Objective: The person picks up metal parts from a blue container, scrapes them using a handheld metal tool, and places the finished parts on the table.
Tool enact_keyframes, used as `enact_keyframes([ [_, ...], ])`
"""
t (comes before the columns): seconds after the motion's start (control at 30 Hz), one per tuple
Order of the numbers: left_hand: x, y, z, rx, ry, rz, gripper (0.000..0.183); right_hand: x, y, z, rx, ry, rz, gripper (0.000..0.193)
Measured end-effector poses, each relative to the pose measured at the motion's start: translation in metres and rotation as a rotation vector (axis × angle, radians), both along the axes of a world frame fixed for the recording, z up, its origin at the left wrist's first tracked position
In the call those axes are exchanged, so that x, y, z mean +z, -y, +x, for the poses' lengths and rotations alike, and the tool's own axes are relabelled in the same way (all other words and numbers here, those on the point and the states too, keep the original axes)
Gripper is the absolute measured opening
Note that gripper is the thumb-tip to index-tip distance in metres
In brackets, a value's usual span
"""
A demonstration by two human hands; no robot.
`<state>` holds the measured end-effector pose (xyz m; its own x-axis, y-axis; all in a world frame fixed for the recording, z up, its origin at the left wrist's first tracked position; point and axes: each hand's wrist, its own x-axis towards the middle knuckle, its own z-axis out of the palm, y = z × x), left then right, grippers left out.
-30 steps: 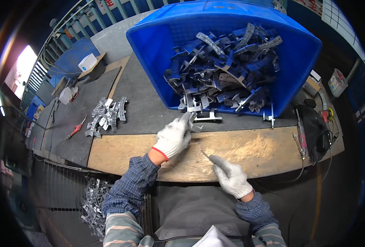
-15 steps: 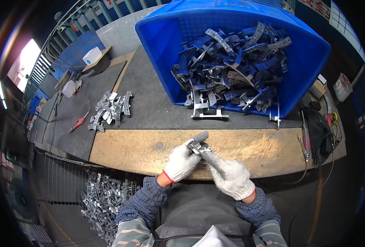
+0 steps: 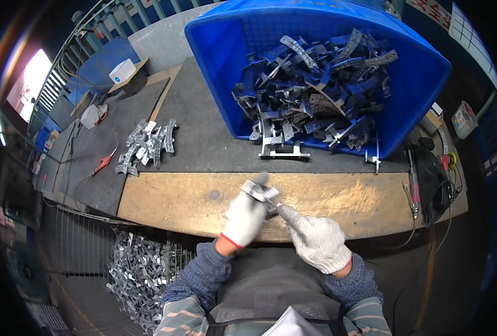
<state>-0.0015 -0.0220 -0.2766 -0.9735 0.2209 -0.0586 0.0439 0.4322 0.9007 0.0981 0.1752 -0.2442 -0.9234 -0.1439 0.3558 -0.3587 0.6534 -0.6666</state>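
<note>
My left hand (image 3: 245,219), in a white knit glove with grey fingertips, is closed around a small silver metal bracket (image 3: 256,191) above the wooden strip of the bench. Motion blurs the bracket and the fingers. My right hand (image 3: 319,241), gloved the same way, is closed just to the right of it. From its fingers a thin dark tool (image 3: 272,202) points at the bracket; its handle is hidden in the glove. Beyond the hands, a big blue bin (image 3: 427,78) tipped toward me holds a heap of curved metal brackets (image 3: 315,89).
A small pile of brackets (image 3: 148,144) lies on the dark mat to the left, near a red-handled tool (image 3: 104,162). A corded pink-and-grey tool (image 3: 416,193) rests at the bench's right end. Below the left edge, a wire basket (image 3: 83,243) stands by many metal parts (image 3: 139,280).
My left hand has turned the bracket and raised it slightly, so a different side shows. The tool's thin shaft now shows between the hands. My right hand has hardly moved.
</note>
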Motion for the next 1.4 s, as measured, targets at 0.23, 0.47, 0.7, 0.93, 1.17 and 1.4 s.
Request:
enact_keyframes([
  [0.23, 0.005, 0.021, -0.025, 0.153, 0.302, 1.089, 0.062, -0.036, 0.002, 0.002, -0.092, 0.005, 0.085, 0.047],
  [0.47, 0.004, 0.011, -0.004, 0.199, 0.157, 1.029, 0.059, -0.043, 0.003, 0.003, -0.089, 0.015, 0.092, 0.044],
  [0.7, 0.0, 0.002, 0.045, -0.244, -0.279, 0.497, 0.045, -0.037, -0.005, -0.01, 0.02, 0.819, -0.812, 0.045],
  [0.93, -0.012, 0.005, 0.012, -0.308, -0.878, 0.05, 0.044, -0.048, 0.008, -0.016, 0.121, 1.037, -1.139, 0.042],
  [1.17, -0.02, 0.081, -0.069, -0.057, -0.661, -0.341, 0.047, -0.039, -0.005, -0.002, -0.09, 0.391, -0.177, 0.033],
  [1.4, 0.033, 0.137, -0.13, 0.539, -0.762, -0.403, 0.065, -0.063, -0.017, -0.011, -0.158, 0.314, -0.091, 0.034],
])
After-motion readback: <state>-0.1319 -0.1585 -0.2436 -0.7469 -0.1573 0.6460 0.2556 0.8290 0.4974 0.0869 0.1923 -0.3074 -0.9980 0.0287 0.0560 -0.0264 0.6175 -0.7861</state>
